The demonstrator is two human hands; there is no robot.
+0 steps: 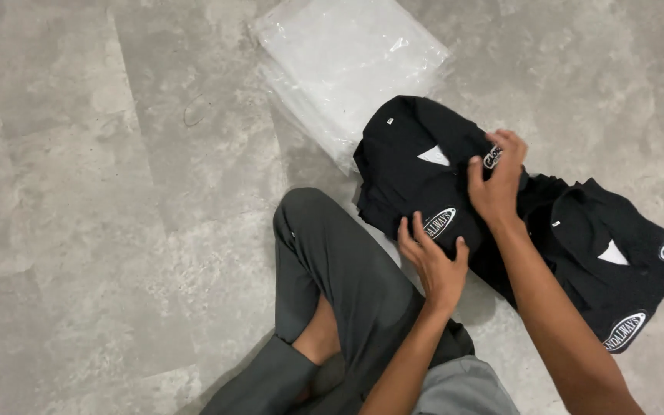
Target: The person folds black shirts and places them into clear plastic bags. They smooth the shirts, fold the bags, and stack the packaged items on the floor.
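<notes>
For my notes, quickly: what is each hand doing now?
Left hand: pressing on the near edge of the folded black shirt.
Right hand: gripping the same shirt's far side.
</notes>
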